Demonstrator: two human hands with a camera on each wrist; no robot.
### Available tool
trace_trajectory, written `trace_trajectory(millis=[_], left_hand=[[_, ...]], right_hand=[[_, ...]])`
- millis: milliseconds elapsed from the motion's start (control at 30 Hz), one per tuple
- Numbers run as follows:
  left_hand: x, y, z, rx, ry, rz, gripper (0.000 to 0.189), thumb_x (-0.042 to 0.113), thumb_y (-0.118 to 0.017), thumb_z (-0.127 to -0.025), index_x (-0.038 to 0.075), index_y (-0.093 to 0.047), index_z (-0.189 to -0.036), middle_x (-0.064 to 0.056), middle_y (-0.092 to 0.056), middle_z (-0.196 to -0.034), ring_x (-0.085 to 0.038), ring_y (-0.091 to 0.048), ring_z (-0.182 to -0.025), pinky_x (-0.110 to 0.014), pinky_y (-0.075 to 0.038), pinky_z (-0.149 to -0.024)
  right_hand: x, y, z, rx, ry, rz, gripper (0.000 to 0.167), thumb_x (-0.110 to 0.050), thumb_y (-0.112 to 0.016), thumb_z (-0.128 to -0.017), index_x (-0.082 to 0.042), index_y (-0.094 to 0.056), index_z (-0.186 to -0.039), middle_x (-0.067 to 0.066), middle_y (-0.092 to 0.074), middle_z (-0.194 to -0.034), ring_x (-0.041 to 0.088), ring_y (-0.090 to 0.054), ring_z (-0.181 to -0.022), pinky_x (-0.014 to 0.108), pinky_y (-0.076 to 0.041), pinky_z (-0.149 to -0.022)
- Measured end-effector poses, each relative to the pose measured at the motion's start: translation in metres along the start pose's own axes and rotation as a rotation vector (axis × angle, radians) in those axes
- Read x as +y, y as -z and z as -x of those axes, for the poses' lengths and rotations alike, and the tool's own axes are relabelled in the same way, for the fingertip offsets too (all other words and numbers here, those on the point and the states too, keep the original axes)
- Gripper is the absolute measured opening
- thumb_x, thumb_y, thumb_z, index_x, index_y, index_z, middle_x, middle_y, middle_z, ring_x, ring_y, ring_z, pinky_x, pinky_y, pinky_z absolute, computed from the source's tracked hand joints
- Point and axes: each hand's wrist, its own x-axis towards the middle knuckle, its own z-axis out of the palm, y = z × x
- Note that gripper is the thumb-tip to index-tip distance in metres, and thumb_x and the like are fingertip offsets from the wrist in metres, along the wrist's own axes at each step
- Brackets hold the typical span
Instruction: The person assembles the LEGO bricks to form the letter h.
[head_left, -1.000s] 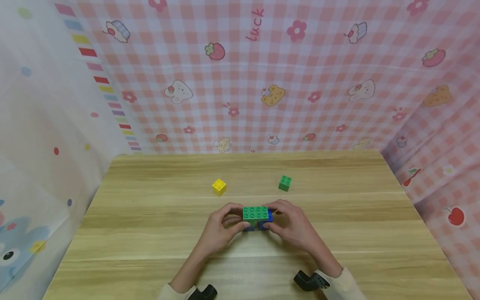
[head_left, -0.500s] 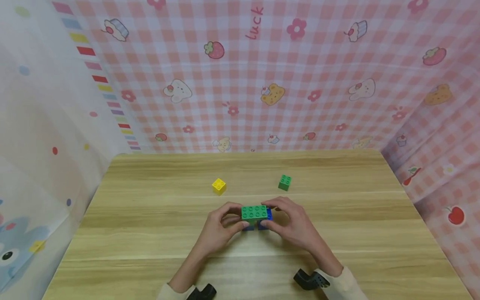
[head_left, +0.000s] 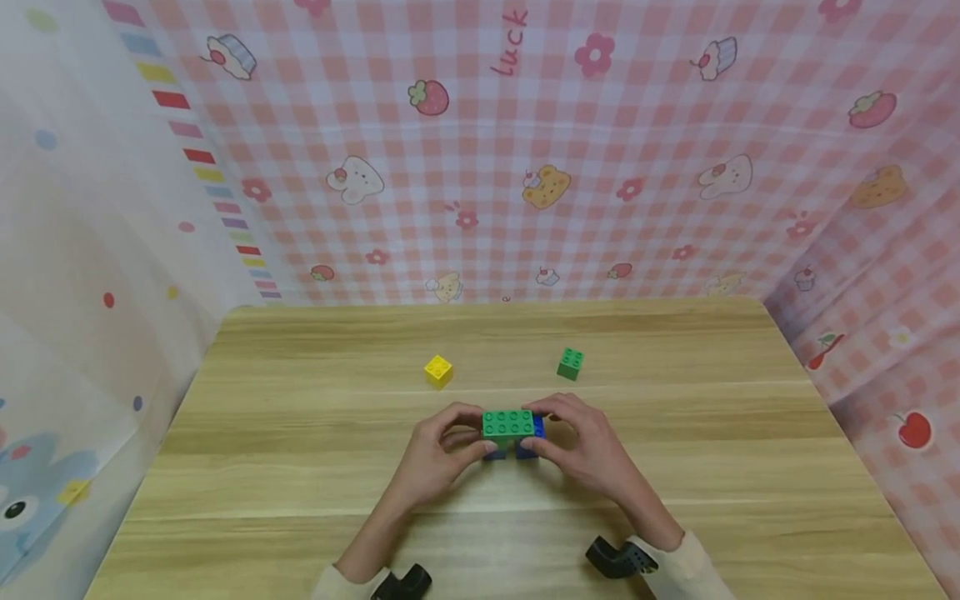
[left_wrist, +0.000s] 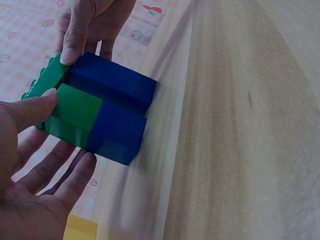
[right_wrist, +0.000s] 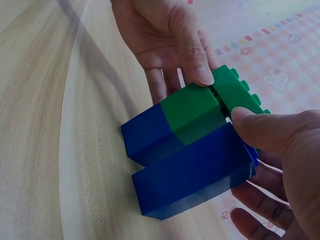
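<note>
In the head view, a long green brick (head_left: 507,423) with studs tops two short columns of toy building bricks, bridging them. One column is a small green brick (right_wrist: 192,110) over a blue brick (right_wrist: 150,135); the other is a blue column (right_wrist: 195,172), whose studs show beside the long brick's end. A narrow gap shows under the long brick in the right wrist view. My left hand (head_left: 438,454) pinches the left side, its thumb at the green bricks. On the right side, my right hand (head_left: 588,442) grips the blue column, thumb near its top.
Beyond the hands, a yellow brick (head_left: 438,372) lies to the left and another small green brick (head_left: 571,364) to the right. The wooden table (head_left: 300,467) ends at a pink checked cloth (head_left: 480,150) at the back; more cloth hangs at both sides.
Both hands keep their hold on the brick structure, which has shifted only very slightly to the left. The loose yellow and green bricks stay where they were.
</note>
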Motion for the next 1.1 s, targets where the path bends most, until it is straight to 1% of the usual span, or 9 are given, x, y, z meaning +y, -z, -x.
trace_trajectory(millis=[233,367,433,533,667,800,933,1100], left_hand=[[0.0034,0.0014,-0.0013,-0.007,0.029,0.014,0.035,0.004,-0.08,-0.087,0.015,-0.068,-0.118,-0.009,-0.069,-0.12,-0.028,-0.07,-0.115,-0.029,-0.059,-0.099],[0.004,0.0019,-0.002,-0.011,0.025,0.011,0.034,0.004,-0.08,-0.088,0.016,-0.068,-0.117,-0.008,-0.069,-0.119,-0.028,-0.07,-0.115,-0.029,-0.06,-0.098],[0.0045,0.0022,-0.002,-0.012,0.016,0.004,0.034,0.004,-0.079,-0.088,0.016,-0.068,-0.117,-0.008,-0.069,-0.119,-0.026,-0.069,-0.116,-0.03,-0.059,-0.099],[0.0051,0.0028,-0.0017,-0.015,-0.012,-0.006,0.039,0.006,-0.08,-0.088,0.015,-0.066,-0.123,-0.007,-0.069,-0.119,-0.024,-0.068,-0.116,-0.031,-0.059,-0.101],[0.005,0.0036,-0.0014,-0.024,-0.043,-0.024,0.042,0.013,-0.079,-0.09,0.016,-0.066,-0.13,-0.005,-0.069,-0.121,-0.021,-0.067,-0.116,-0.032,-0.058,-0.102],[0.0032,0.0032,-0.002,-0.021,-0.038,-0.035,0.036,0.017,-0.078,-0.091,0.022,-0.068,-0.125,-0.002,-0.07,-0.122,-0.018,-0.068,-0.115,-0.03,-0.058,-0.101],[0.0008,0.0017,-0.0026,-0.012,-0.053,-0.029,0.035,0.015,-0.079,-0.09,0.019,-0.068,-0.124,-0.005,-0.07,-0.12,-0.02,-0.069,-0.113,-0.03,-0.059,-0.099],[-0.0004,-0.001,-0.0033,-0.006,-0.07,-0.017,0.033,0.011,-0.079,-0.089,0.013,-0.069,-0.12,-0.01,-0.07,-0.116,-0.022,-0.069,-0.111,-0.034,-0.06,-0.099]], right_hand=[[-0.0006,-0.0001,-0.0004,-0.006,-0.014,0.012,0.034,-0.027,-0.081,-0.089,-0.025,-0.07,-0.121,-0.011,-0.07,-0.115,0.01,-0.065,-0.107,0.047,-0.06,-0.094],[-0.0017,0.0005,-0.0014,-0.006,0.002,0.042,0.034,-0.027,-0.082,-0.089,-0.025,-0.07,-0.12,-0.011,-0.07,-0.115,0.01,-0.064,-0.109,0.045,-0.058,-0.096],[-0.0024,0.0011,-0.0023,-0.01,0.011,0.058,0.033,-0.027,-0.082,-0.089,-0.025,-0.07,-0.12,-0.012,-0.07,-0.115,0.01,-0.064,-0.111,0.044,-0.057,-0.097],[-0.0032,0.0017,-0.0032,-0.018,0.017,0.077,0.033,-0.028,-0.081,-0.089,-0.025,-0.07,-0.119,-0.012,-0.07,-0.115,0.01,-0.063,-0.112,0.044,-0.057,-0.098],[-0.0041,0.0019,-0.0037,-0.018,0.031,0.096,0.032,-0.029,-0.081,-0.09,-0.024,-0.07,-0.119,-0.011,-0.07,-0.116,0.012,-0.063,-0.112,0.045,-0.057,-0.098],[-0.0028,0.0008,-0.0036,-0.005,0.046,0.101,0.032,-0.028,-0.081,-0.089,-0.024,-0.07,-0.119,-0.01,-0.071,-0.116,0.013,-0.064,-0.112,0.046,-0.057,-0.097],[-0.0005,-0.0002,-0.0033,0.007,0.057,0.1,0.032,-0.028,-0.082,-0.089,-0.024,-0.07,-0.119,-0.01,-0.071,-0.115,0.013,-0.065,-0.111,0.045,-0.058,-0.095],[-0.0005,0.0001,-0.0021,0.004,0.053,0.099,0.033,-0.028,-0.082,-0.089,-0.023,-0.07,-0.119,-0.009,-0.071,-0.115,0.014,-0.065,-0.111,0.045,-0.058,-0.095]])
